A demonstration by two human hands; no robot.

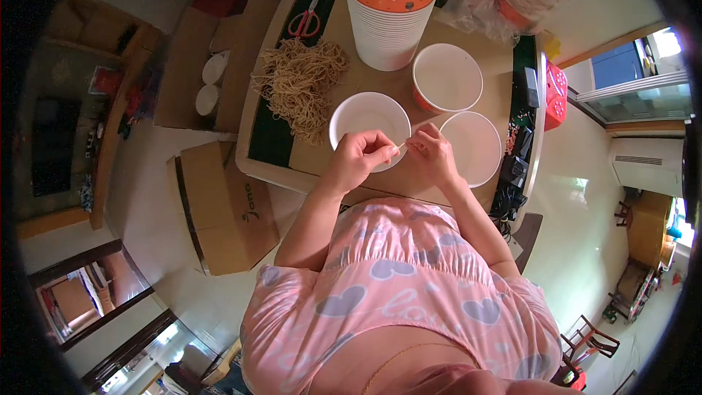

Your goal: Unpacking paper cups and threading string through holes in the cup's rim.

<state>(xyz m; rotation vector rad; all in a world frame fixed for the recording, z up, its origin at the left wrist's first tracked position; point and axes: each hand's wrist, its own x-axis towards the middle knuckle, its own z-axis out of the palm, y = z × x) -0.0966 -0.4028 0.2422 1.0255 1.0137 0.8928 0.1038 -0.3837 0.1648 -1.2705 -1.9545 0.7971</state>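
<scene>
Seen from above, a person in a pink dress with grey hearts works at a worktop point(262, 173) in the upper middle of the frame. At the centre, the left hand point(357, 162) has a narrow grip, thumb and finger pinching a thin, pale strand point(401, 147). The right hand point(434, 155), just beside it, has its fingertips bunched on the strand's other side.

The strand lies near the right rim of a white tub point(360, 118). Two more tubs stand to the right: an upper tub point(447, 75) and a lower tub point(477, 148). Behind them, at top centre, rises a tall stack of tubs point(390, 33). Left of it are a tangled heap of tan string point(302, 82) and red-handled scissors point(304, 23).
</scene>
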